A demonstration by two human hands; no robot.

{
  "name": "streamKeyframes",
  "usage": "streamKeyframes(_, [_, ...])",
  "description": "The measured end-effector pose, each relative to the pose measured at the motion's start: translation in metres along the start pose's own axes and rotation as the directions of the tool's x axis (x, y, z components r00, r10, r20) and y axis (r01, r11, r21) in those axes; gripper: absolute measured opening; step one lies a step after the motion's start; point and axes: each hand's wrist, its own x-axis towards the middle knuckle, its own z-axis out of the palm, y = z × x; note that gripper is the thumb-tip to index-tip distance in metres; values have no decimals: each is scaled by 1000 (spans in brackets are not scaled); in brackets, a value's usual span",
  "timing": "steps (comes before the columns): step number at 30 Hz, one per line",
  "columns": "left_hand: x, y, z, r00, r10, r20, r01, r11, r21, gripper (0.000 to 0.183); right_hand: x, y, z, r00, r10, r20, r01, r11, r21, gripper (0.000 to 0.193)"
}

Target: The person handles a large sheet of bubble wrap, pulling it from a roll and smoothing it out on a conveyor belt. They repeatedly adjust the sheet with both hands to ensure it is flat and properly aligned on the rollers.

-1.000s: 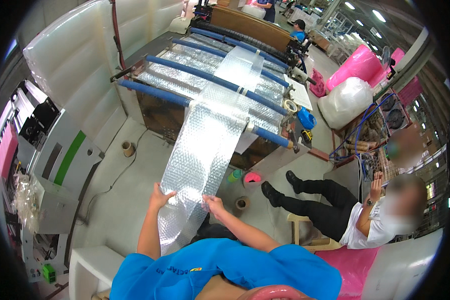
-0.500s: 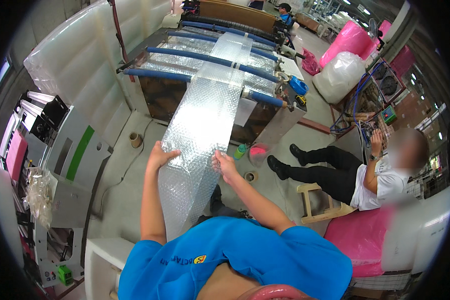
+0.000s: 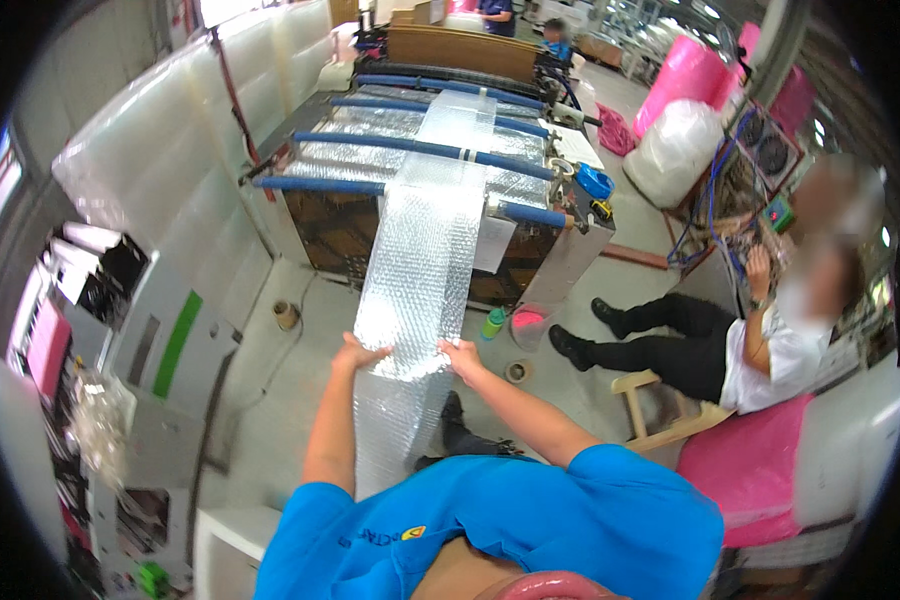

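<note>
The left hand (image 3: 360,354), bare, is clamped on the left edge of a long strip of silvery bubble film (image 3: 418,262), thumb across the top. The right hand (image 3: 460,358), also bare, pinches the opposite edge, thumb on top; the fingers beneath are hidden. Half a second ago the right hand lay flatter and more spread on the film, and the strip slanted toward the near left. Now both hands sit nearly level, and the strip runs straighter, creased slightly between them. That looks like a more even hold, with less twist in the film being handled.

Nearer, the strip hangs down toward the wearer's bright blue shirt (image 3: 490,515). Farther out, it passes over a long blue front roller (image 3: 320,185) and on across the bench of silvery film and blue bars behind. On the floor, a brown cardboard tube (image 3: 286,315) stands to the left and a green bottle (image 3: 494,322) to the right. Farther right sits a co-worker in white shirt and black trousers (image 3: 685,335).
</note>
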Motion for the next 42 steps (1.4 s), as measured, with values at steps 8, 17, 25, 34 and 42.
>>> streamKeyframes(8, [37,-3,16,984,-39,176,5,982,188,127,33,28,-11,1000,5,4,-5,1000,4,22])
streamKeyframes(17, [64,-3,37,929,-156,334,107,981,161,129,58,41,-27,981,181,72,-150,938,-314,24])
streamKeyframes(25, [105,17,44,974,-89,208,91,996,0,117,104,58,-31,1000,20,-22,-26,942,-335,29])
streamKeyframes(34, [170,106,12,999,-17,43,20,997,-72,109,184,-26,-63,989,-110,-102,66,929,-363,29])
streamKeyframes(42, [173,162,-29,970,139,-202,-196,934,-299,83,208,-88,-67,939,-254,-233,260,966,-4,22])
